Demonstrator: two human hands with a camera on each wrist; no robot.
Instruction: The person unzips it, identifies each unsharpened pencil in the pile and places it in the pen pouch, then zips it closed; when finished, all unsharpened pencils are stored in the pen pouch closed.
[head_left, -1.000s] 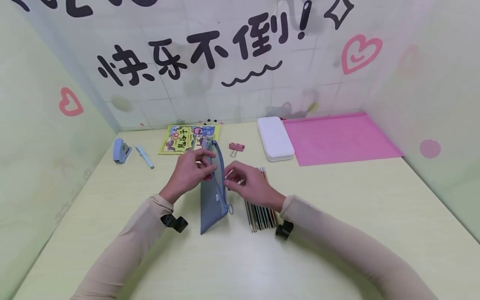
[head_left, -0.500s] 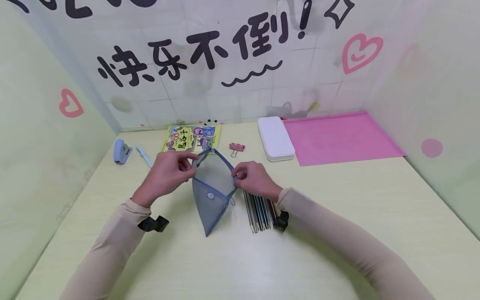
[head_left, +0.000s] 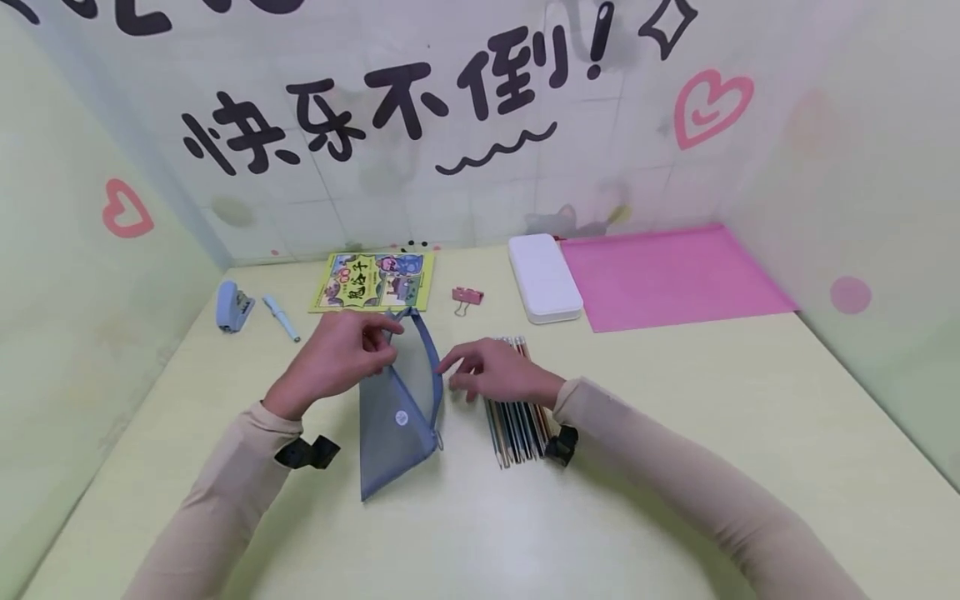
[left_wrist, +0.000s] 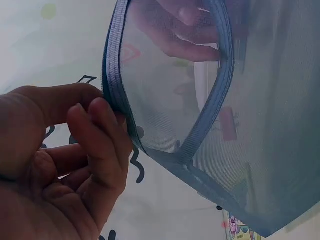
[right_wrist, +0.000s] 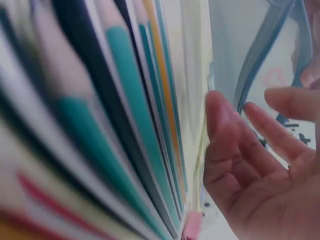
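In the head view, a blue-grey mesh zipper pouch (head_left: pixel 390 425) stands tilted over the table, its unzipped mouth gaping toward the right. My left hand (head_left: pixel 333 354) pinches the mouth's left edge between thumb and fingers; the left wrist view shows that grip on the zipper tape (left_wrist: pixel 116 65) close up. My right hand (head_left: pixel 498 371) is just right of the pouch, fingers loosely bent, the index fingertip right at the mouth's other edge. Nothing is held between its thumb and fingers (right_wrist: pixel 240 135). Below that hand lies a row of pencils (head_left: pixel 517 433), partly hidden by it.
Along the back are a yellow picture book (head_left: pixel 375 282), a pink binder clip (head_left: pixel 467 295), a white case (head_left: pixel 545 279) and a pink translucent sheet (head_left: pixel 678 279). A blue stapler (head_left: pixel 234 307) and a light blue pen (head_left: pixel 281 317) lie at the left. Walls border the table.
My hands spread the pouch's mouth wide, then the right hand let go of its edge. The pouch has swung left, and its mouth has narrowed. My left hand still pinches it.
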